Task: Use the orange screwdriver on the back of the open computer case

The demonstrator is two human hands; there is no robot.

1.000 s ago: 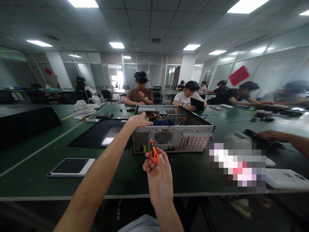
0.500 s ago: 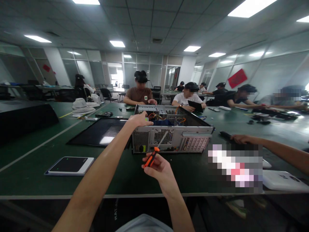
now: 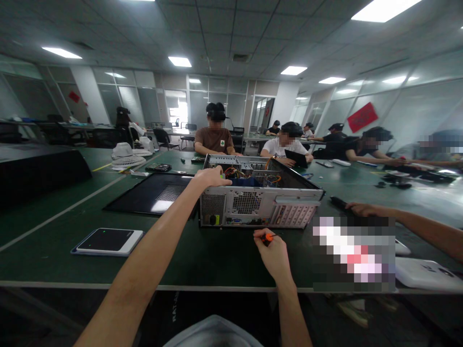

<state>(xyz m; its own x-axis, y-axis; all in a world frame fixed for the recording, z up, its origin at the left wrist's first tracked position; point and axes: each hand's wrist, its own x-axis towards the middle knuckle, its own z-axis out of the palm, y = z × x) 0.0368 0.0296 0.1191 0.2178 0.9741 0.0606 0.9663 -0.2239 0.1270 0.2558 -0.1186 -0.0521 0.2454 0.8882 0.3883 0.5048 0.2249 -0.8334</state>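
Note:
An open computer case (image 3: 260,202) lies on its side on the green table (image 3: 217,255), its rear panel facing me. My left hand (image 3: 210,177) rests on the case's top left corner, fingers curled over the edge. My right hand (image 3: 273,250) is low over the table just in front of the case, closed around an orange-handled screwdriver (image 3: 268,237); only the handle's end shows above the fingers.
The case's black side panel (image 3: 152,195) lies flat to the left, with a white-edged tablet (image 3: 108,241) nearer me. Another person's arm (image 3: 408,224) reaches in from the right. White fans (image 3: 125,156) stand at the back left. Several people sit across the table.
My right hand has dropped from in front of the case's rear panel down and to the right, close to the table, with the screwdriver now mostly hidden in it. The left hand has stayed put.

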